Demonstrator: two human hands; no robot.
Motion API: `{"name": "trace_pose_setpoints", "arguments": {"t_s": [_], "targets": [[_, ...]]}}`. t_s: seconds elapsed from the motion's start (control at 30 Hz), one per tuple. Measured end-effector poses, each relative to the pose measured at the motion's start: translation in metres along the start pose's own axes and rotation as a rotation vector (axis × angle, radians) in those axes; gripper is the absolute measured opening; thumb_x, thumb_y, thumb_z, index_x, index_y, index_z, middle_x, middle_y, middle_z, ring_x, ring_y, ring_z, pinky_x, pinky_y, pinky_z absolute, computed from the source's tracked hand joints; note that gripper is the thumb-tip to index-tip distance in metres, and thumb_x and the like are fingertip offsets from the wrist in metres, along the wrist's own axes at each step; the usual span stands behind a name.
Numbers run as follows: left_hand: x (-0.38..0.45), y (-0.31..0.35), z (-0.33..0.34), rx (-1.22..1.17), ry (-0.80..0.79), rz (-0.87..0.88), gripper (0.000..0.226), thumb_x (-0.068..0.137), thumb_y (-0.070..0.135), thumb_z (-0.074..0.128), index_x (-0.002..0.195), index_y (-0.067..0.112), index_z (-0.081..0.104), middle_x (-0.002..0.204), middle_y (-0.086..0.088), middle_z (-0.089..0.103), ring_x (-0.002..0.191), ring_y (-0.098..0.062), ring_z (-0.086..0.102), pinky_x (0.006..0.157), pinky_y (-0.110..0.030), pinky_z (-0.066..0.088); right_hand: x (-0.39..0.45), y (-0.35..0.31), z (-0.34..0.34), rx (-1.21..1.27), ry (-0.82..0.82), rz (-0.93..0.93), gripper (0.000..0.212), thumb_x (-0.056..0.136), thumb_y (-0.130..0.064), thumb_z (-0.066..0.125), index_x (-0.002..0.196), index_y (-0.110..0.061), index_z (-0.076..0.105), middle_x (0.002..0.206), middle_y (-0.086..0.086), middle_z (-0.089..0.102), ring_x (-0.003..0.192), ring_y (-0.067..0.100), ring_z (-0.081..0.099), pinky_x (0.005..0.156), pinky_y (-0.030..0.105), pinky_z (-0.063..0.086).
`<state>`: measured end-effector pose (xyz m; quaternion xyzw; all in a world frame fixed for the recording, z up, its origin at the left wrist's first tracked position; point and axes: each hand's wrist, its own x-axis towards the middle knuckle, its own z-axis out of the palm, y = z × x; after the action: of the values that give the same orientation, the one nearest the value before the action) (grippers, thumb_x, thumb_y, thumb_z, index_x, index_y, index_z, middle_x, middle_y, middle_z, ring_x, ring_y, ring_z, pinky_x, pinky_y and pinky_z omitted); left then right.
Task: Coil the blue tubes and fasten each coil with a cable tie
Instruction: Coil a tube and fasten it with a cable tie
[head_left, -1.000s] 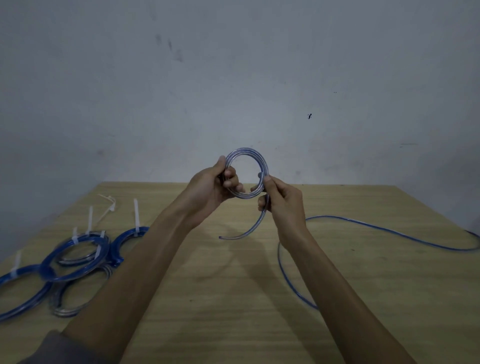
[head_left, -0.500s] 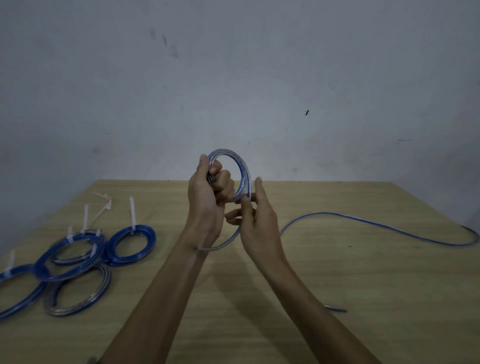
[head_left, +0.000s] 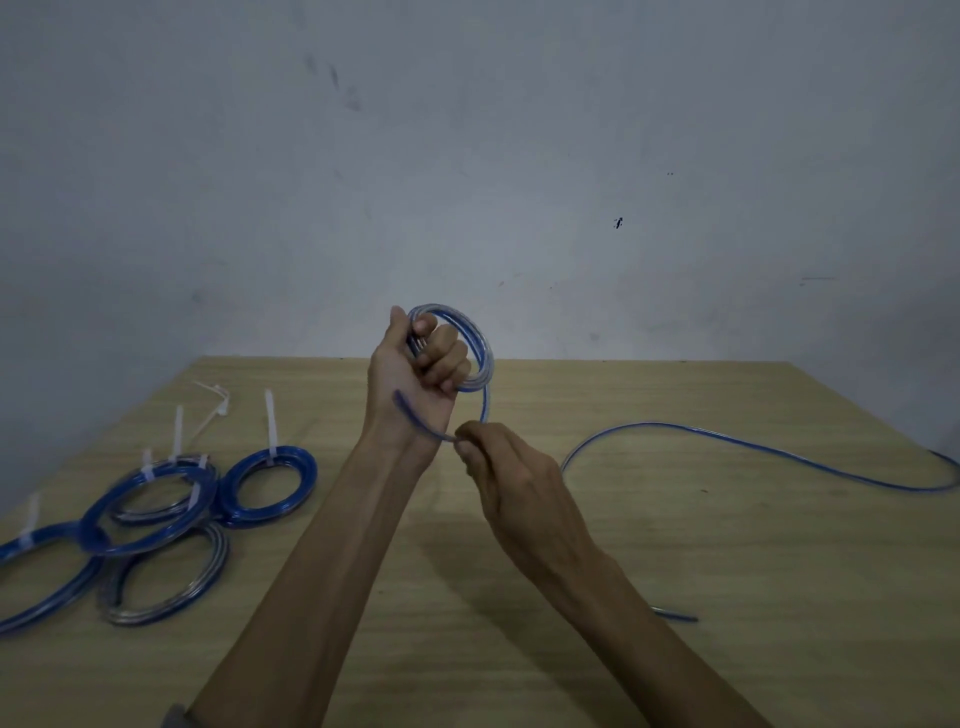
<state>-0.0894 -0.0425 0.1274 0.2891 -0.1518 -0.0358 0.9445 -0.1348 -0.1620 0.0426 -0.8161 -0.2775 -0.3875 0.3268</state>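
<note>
My left hand (head_left: 415, 374) is raised above the table and closed around a small coil of blue tube (head_left: 480, 353), which stands upright in my fist. Just below it, my right hand (head_left: 511, 467) pinches the same tube where it leaves the coil. A short free end (head_left: 415, 421) curves across my left wrist. The tube's long loose part (head_left: 753, 447) trails over the table to the right edge. Several finished blue coils (head_left: 270, 486) with white cable ties lie at the left.
The wooden table (head_left: 675, 571) runs to a grey wall at the back. A loose white cable tie (head_left: 213, 397) lies at the back left. Another tube end (head_left: 675, 616) shows beside my right forearm.
My left hand has turned the coil upright into a fist grip. My right hand has dropped from the coil's side to below it, pinching the tube.
</note>
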Motion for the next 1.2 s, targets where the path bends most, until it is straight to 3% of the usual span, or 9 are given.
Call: {"name": "trace_pose_setpoints", "arguments": {"t_s": [0.13, 0.2, 0.33, 0.47, 0.57, 0.9, 1.07, 1.2], "targets": [[-0.008, -0.008, 0.002, 0.128, -0.032, 0.01, 0.068, 0.092, 0.079, 0.02, 0.073, 0.017, 0.038, 0.059, 0.002, 0.023, 0.053, -0.012, 0.017, 0.053, -0.027, 0.017, 0.002, -0.003, -0.003, 0.042, 0.023, 0.018, 0.044, 0.108, -0.039, 0.034, 0.109, -0.006, 0.064, 0.09, 0.003, 0.066, 0.069, 0.015, 0.061, 0.06, 0.039, 0.052], [-0.013, -0.013, 0.003, 0.237, -0.043, 0.032, 0.07, 0.086, 0.085, 0.014, 0.073, 0.018, 0.029, 0.064, -0.002, 0.017, 0.058, -0.015, 0.013, 0.055, -0.03, 0.013, 0.005, -0.004, -0.005, 0.004, 0.061, -0.008, 0.039, 0.108, -0.033, 0.038, 0.106, -0.006, 0.065, 0.085, 0.003, 0.065, 0.067, 0.014, 0.058, 0.059, 0.035, 0.051], [-0.02, -0.014, 0.006, 0.351, -0.051, 0.042, 0.063, 0.086, 0.082, 0.017, 0.08, 0.019, 0.021, 0.068, -0.003, 0.014, 0.062, -0.016, 0.01, 0.059, -0.033, 0.011, 0.01, -0.003, -0.013, -0.086, 0.098, -0.069, 0.029, 0.106, -0.025, 0.046, 0.101, -0.006, 0.067, 0.077, 0.004, 0.064, 0.06, 0.015, 0.055, 0.055, 0.031, 0.047], [-0.018, -0.004, 0.008, 0.344, -0.019, 0.056, 0.062, 0.094, 0.074, 0.017, 0.074, 0.018, 0.035, 0.066, -0.001, 0.013, 0.058, -0.015, 0.01, 0.054, -0.029, 0.014, 0.008, 0.004, -0.011, -0.225, 0.06, -0.089, 0.029, 0.107, -0.026, 0.047, 0.097, -0.006, 0.066, 0.075, 0.005, 0.062, 0.056, 0.022, 0.055, 0.051, 0.041, 0.048], [-0.016, -0.003, 0.008, 0.394, -0.016, 0.062, 0.06, 0.096, 0.07, 0.018, 0.073, 0.018, 0.036, 0.058, 0.002, 0.016, 0.053, -0.013, 0.012, 0.049, -0.026, 0.016, 0.007, 0.007, -0.014, -0.266, 0.074, -0.103, 0.028, 0.107, -0.025, 0.048, 0.097, -0.007, 0.066, 0.074, 0.005, 0.059, 0.056, 0.022, 0.053, 0.05, 0.041, 0.047], [-0.012, -0.004, 0.006, 0.305, -0.033, 0.041, 0.059, 0.099, 0.067, 0.023, 0.071, 0.018, 0.039, 0.055, 0.005, 0.018, 0.054, -0.012, 0.009, 0.055, -0.029, 0.01, 0.004, 0.005, -0.008, -0.178, 0.046, -0.078, 0.031, 0.106, -0.028, 0.048, 0.098, -0.007, 0.068, 0.079, 0.005, 0.063, 0.058, 0.022, 0.056, 0.052, 0.041, 0.048], [-0.018, -0.012, 0.009, 0.395, -0.081, 0.069, 0.061, 0.089, 0.076, 0.024, 0.074, 0.018, 0.037, 0.064, -0.001, 0.013, 0.057, -0.014, 0.009, 0.055, -0.03, 0.011, 0.01, 0.001, -0.01, -0.148, 0.059, -0.033, 0.027, 0.103, -0.027, 0.054, 0.094, -0.007, 0.07, 0.078, 0.002, 0.054, 0.058, 0.016, 0.047, 0.053, 0.033, 0.044], [-0.019, -0.019, 0.008, 0.518, -0.123, 0.094, 0.049, 0.091, 0.066, 0.031, 0.076, 0.02, 0.037, 0.064, 0.003, 0.02, 0.058, -0.012, 0.014, 0.055, -0.027, 0.016, 0.019, 0.001, -0.016, -0.087, 0.096, 0.017, 0.027, 0.1, -0.027, 0.057, 0.09, -0.006, 0.072, 0.078, 0.0, 0.052, 0.061, 0.011, 0.045, 0.055, 0.027, 0.041]]}}
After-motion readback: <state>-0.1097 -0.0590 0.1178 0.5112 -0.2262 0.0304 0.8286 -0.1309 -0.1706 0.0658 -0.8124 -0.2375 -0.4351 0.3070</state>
